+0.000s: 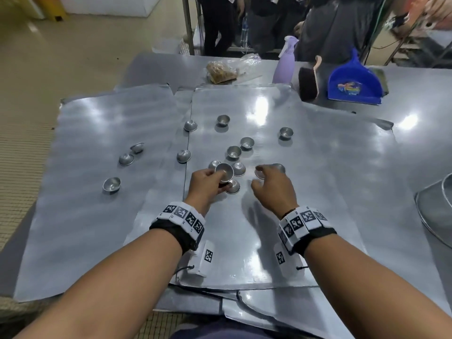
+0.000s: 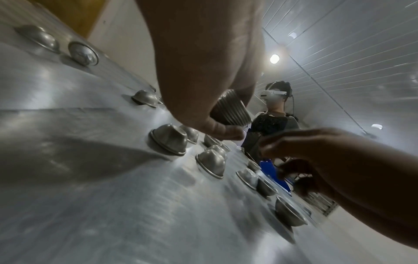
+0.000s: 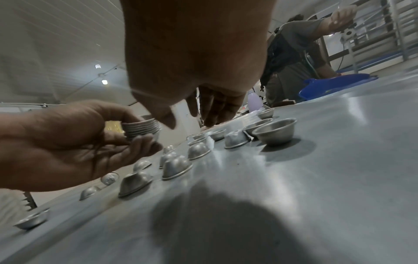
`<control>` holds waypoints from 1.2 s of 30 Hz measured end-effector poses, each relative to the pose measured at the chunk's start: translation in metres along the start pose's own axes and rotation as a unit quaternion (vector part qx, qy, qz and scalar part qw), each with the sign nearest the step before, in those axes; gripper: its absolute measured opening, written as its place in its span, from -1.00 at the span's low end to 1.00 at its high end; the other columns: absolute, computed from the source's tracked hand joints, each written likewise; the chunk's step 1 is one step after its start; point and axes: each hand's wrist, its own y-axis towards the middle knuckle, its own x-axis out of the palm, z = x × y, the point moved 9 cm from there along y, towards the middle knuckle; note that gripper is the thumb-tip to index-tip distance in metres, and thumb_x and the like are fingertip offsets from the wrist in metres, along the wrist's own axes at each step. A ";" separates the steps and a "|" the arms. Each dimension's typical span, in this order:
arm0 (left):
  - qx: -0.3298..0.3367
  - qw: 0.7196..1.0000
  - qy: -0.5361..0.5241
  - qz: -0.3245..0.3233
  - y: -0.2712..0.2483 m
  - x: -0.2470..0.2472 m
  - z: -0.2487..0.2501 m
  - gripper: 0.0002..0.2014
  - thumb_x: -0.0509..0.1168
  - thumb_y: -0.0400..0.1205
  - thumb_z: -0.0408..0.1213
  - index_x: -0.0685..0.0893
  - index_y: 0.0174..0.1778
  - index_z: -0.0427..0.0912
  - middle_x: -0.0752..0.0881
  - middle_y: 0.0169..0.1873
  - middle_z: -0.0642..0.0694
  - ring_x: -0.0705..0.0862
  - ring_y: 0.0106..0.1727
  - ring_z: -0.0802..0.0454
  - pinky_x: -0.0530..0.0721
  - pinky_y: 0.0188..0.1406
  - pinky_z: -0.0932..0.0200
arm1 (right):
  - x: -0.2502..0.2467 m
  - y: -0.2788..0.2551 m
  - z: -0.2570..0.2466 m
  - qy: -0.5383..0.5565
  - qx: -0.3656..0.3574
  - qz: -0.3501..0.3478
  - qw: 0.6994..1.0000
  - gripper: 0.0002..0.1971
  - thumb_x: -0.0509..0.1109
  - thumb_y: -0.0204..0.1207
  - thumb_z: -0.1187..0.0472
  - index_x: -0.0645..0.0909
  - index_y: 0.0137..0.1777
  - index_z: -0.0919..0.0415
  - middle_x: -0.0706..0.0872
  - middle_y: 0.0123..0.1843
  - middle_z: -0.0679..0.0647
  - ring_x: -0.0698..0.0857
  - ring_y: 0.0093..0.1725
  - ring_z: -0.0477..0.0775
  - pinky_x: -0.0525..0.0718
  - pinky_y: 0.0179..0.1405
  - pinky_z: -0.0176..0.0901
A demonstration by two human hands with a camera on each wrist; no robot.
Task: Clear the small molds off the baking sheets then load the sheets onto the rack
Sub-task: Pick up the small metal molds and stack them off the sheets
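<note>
Several small metal molds lie scattered on overlapping flat baking sheets (image 1: 269,241), some upright like one (image 1: 286,132), others upside down like one (image 1: 190,124). My left hand (image 1: 208,182) grips a nested stack of molds (image 1: 223,172) just above the centre sheet; the ribbed stack (image 2: 228,110) also shows between thumb and fingers (image 3: 141,128). My right hand (image 1: 271,184) hovers beside it with relaxed fingers (image 3: 217,107) and holds nothing. An upturned mold (image 1: 259,172) lies at its fingertips. More molds sit on the left sheet (image 1: 85,216), one of them (image 1: 111,184) upright.
At the table's far side stand a purple spray bottle (image 1: 285,62), a brush (image 1: 308,81), a blue dustpan (image 1: 354,84) and a plastic bag (image 1: 222,70). A round metal pan (image 1: 435,211) juts in at the right edge. People (image 1: 337,28) stand beyond the table.
</note>
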 end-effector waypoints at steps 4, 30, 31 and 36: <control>-0.006 0.999 0.040 0.013 0.005 0.000 -0.005 -0.89 0.40 0.59 -0.41 0.79 -0.03 -0.34 0.85 -0.24 -0.19 0.88 -0.24 -0.10 0.78 -0.16 -0.03 | -0.001 0.035 0.022 -0.058 0.012 -0.004 0.998 -0.62 0.27 0.66 0.06 0.61 0.40 0.20 0.67 0.34 0.21 0.66 0.29 0.29 0.58 0.21 0.04; 0.008 0.996 0.079 -0.044 -0.004 -0.003 -0.006 -0.90 0.35 0.59 -0.39 0.76 -0.07 -0.28 0.85 -0.18 -0.24 0.91 -0.12 -0.14 0.69 -0.30 0.04 | 0.029 0.005 0.002 -0.043 -0.010 -0.057 0.997 -0.72 0.44 0.49 0.15 0.59 0.18 0.17 0.61 0.18 0.13 0.63 0.15 0.19 0.35 -0.12 -0.11; 0.009 0.996 0.081 -0.047 -0.005 -0.004 -0.006 -0.88 0.35 0.59 -0.38 0.77 -0.04 -0.32 0.86 -0.17 -0.27 0.90 -0.14 -0.13 0.70 -0.30 0.03 | 0.030 0.002 0.005 -0.029 -0.003 -0.055 0.998 -0.73 0.45 0.48 0.17 0.59 0.15 0.19 0.62 0.16 0.14 0.64 0.14 0.19 0.40 -0.11 -0.10; 0.015 0.993 0.100 -0.059 -0.013 -0.007 -0.005 -0.87 0.36 0.59 -0.37 0.77 -0.02 -0.31 0.86 -0.26 -0.20 0.89 -0.19 -0.10 0.75 -0.21 -0.13 | 0.033 -0.012 0.011 0.003 0.016 -0.049 0.999 -0.71 0.48 0.45 0.21 0.56 0.14 0.22 0.63 0.14 0.18 0.64 0.12 0.20 0.51 -0.07 -0.08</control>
